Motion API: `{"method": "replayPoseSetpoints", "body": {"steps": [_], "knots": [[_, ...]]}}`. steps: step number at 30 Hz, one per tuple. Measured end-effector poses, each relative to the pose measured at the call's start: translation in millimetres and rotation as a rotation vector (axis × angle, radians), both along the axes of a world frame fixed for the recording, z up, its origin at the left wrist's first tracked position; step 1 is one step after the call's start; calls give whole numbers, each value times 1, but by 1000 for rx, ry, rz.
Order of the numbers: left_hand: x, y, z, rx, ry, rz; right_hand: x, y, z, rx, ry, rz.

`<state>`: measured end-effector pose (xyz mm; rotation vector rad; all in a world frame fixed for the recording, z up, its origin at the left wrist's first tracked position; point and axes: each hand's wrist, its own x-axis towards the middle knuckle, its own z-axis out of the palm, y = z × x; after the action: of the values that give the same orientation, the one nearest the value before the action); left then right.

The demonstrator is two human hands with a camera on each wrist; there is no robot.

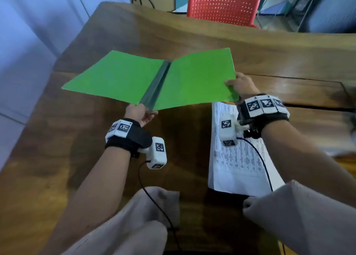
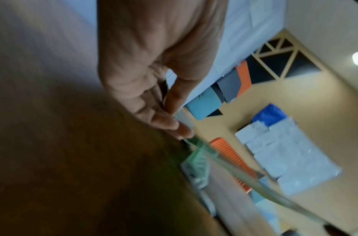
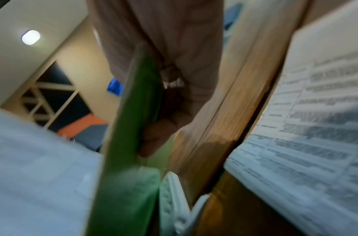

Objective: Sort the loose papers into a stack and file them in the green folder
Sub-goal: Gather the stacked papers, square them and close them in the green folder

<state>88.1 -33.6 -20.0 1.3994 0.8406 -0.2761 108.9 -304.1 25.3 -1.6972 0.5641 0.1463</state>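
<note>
The green folder (image 1: pixel 150 79) is spread open and held above the wooden table (image 1: pixel 57 158), its dark spine running down the middle. My left hand (image 1: pixel 139 114) pinches the near end of the spine; the left wrist view shows my fingertips (image 2: pixel 174 126) on the folder's edge (image 2: pixel 196 143). My right hand (image 1: pixel 240 86) grips the near right corner of the right cover, thumb on top, and in the right wrist view my fingers (image 3: pixel 160 132) curl round the green cover (image 3: pixel 129 127). A stack of printed papers (image 1: pixel 238 154) lies on the table under my right wrist, also seen as papers (image 3: pixel 315 127).
A red perforated chair (image 1: pixel 223 4) stands behind the table's far edge. A wire rack (image 1: pixel 289 8) is at the back right. Cables run from both wrist cameras towards me. A seam (image 1: pixel 289 77) crosses the right part of the tabletop.
</note>
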Motion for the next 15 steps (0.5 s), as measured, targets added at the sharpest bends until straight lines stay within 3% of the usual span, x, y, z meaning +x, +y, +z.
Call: {"method": "replayPoseSetpoints", "body": {"steps": [3, 7, 10, 15], "knots": [[-24, 25, -6, 234, 145, -308, -15, 12, -15, -208, 135, 156], [-46, 53, 1, 641, 170, -564, -52, 30, -41, -219, 224, 190], [-50, 66, 3, 851, 112, -614, -83, 46, -56, -243, 247, 220], [-59, 69, -1, 912, 8, -652, -128, 77, -69, -183, 272, 256]]}}
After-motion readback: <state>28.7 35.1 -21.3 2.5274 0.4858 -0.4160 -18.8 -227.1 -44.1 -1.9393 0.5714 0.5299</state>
